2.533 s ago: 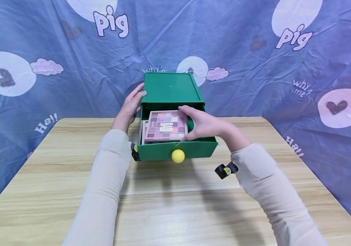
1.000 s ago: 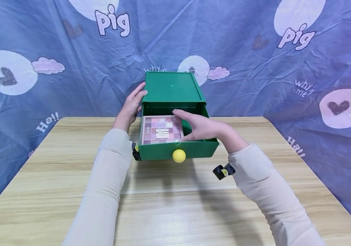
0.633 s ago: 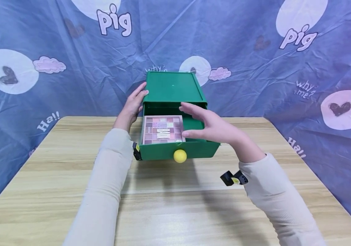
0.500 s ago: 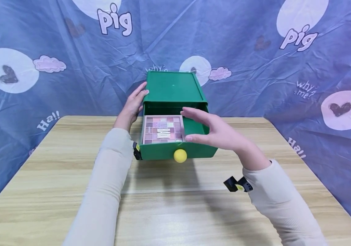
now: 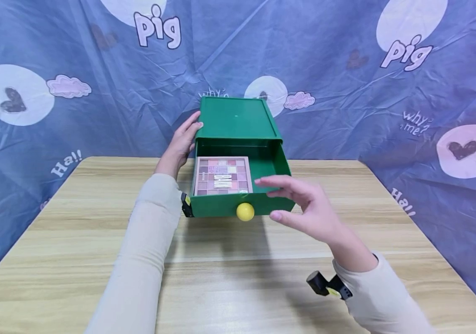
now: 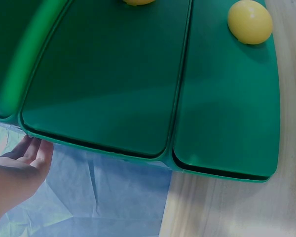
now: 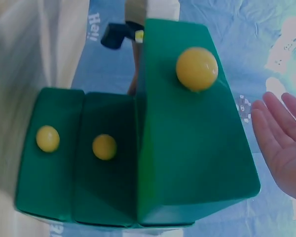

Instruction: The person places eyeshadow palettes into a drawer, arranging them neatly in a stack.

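Observation:
An eyeshadow palette (image 5: 223, 176) with a clear, lettered lid lies flat in the left part of the pulled-out top drawer (image 5: 213, 205). The drawer belongs to a small green cabinet (image 5: 238, 118), and its front carries a round yellow knob (image 5: 245, 211). My left hand (image 5: 180, 143) rests against the cabinet's left side, fingers extended along it near the top edge. In front of the drawer's right corner, my right hand (image 5: 311, 208) is in the air with fingers spread and nothing in them. The right wrist view shows that hand (image 7: 286, 143) beside the drawer front.
Below the top drawer are two closed drawers, a middle one (image 7: 106, 192) and a bottom one (image 7: 47, 185), each with a yellow knob. The cabinet stands at the back of a wooden table (image 5: 96, 241). Behind hangs a blue printed cloth (image 5: 325, 46).
My right hand lowered the palette into the drawer over another one, let go of it, and drew back toward me and to the right. The left hand stayed at the cabinet's side.

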`<state>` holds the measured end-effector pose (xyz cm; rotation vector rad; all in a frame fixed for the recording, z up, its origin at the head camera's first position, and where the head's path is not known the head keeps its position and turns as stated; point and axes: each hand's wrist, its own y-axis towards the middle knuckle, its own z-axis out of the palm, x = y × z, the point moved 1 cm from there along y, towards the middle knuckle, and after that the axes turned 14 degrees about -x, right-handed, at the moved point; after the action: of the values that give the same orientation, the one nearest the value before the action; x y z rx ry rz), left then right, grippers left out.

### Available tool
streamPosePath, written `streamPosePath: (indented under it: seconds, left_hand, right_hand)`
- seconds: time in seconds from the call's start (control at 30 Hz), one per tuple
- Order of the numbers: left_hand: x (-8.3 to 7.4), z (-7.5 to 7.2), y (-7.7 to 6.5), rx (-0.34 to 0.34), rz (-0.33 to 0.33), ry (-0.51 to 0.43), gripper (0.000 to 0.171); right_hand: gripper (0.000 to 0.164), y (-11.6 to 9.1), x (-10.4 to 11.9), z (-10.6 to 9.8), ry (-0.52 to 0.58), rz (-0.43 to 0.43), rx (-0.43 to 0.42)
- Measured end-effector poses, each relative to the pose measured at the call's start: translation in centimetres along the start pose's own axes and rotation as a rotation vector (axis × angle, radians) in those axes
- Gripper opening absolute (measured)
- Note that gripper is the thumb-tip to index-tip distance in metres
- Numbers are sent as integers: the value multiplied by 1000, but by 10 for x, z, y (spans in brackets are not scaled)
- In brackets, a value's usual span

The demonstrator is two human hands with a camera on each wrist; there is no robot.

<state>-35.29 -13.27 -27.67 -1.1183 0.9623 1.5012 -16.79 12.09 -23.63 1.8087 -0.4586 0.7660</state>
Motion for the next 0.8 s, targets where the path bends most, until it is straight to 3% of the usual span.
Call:
streamPosePath:
  seconds: [0.13,0.23,0.6,0.8]
  left_hand:
    - [0,0,0,1,3,-5,49]
    - [0,1,0,1,2,-17,48]
    - [-1,2,0,-6,-5,-20,48]
    - [-1,2,0,-10,-10,-16,48]
  right_hand:
    - [30,-14,-6,4,75,-28,-47]
    - [25,-26,-14,6,75,3,-68]
    - [17,-53,-43,22,7,306,-83]
    - [18,-55,-51,33,58,420,-154]
